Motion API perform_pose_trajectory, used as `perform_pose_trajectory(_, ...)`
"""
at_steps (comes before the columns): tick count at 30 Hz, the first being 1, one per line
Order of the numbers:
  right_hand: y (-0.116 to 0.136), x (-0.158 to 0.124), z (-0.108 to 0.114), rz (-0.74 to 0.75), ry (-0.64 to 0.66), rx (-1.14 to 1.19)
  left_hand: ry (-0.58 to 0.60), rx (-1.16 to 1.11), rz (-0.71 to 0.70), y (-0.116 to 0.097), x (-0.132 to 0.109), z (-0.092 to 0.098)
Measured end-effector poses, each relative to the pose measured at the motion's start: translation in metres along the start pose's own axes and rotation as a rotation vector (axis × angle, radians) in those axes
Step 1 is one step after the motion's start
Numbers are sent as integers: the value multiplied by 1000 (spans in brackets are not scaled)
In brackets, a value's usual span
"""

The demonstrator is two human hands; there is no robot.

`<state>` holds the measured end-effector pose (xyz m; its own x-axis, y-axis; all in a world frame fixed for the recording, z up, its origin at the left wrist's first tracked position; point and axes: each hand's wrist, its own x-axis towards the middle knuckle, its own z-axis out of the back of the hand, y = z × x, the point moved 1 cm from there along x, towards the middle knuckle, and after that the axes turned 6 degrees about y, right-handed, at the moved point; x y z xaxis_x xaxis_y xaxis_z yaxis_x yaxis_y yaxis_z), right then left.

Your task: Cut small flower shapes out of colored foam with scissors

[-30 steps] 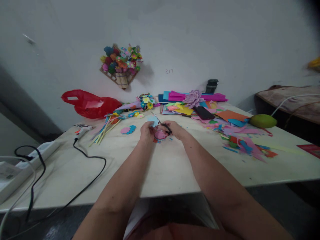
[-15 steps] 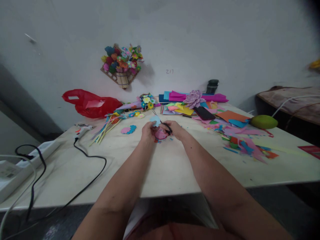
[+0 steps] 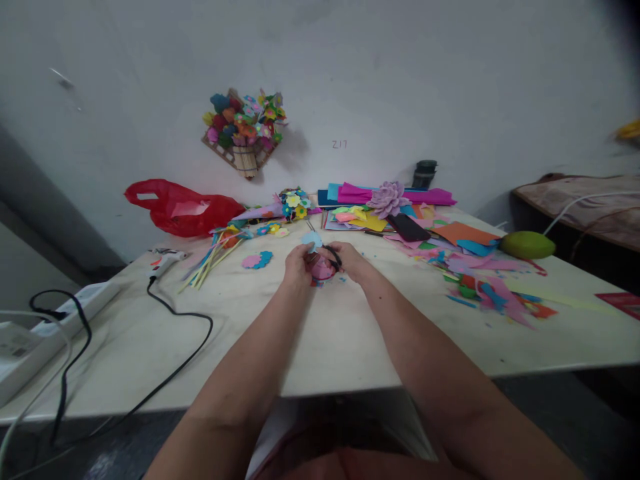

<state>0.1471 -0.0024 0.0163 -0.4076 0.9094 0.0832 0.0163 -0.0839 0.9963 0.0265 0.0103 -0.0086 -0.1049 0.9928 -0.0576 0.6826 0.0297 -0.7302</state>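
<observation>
My left hand point(image 3: 299, 262) pinches a light blue piece of craft sheet point(image 3: 312, 239) above the middle of the table. In my right hand point(image 3: 351, 261) is a pair of scissors point(image 3: 334, 254) with black handles; its blades point away from me, by the blue piece. Both hands are close together. Under them lies a pink round piece point(image 3: 323, 269) with small coloured scraps about it, partly hidden by my fingers. To the left of my hands lie pink and blue scalloped cut-outs point(image 3: 257, 260) on the table.
A glue gun point(image 3: 166, 261) with a black cord lies at left, near a white power strip point(image 3: 100, 299). Behind stand a red plastic bag point(image 3: 185, 207) and paper flowers point(image 3: 295, 203). At right are coloured sheets point(image 3: 463, 233), a dark phone point(image 3: 409, 227), many scraps point(image 3: 495, 293) and a green fruit-like object point(image 3: 528, 244).
My hands stay in nearly the same place. The blue piece and the scissors have shifted and turned slightly between my fingers.
</observation>
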Motion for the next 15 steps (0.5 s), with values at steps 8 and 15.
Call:
perform_pose_trajectory(8,-5,5,-3,-7,-29,21,-77,-50,-4,-4,-7,-8)
perform_pose_trajectory(15,-6,7,-4,-8,-48,3,-80,-32,4,-7,-8,-8)
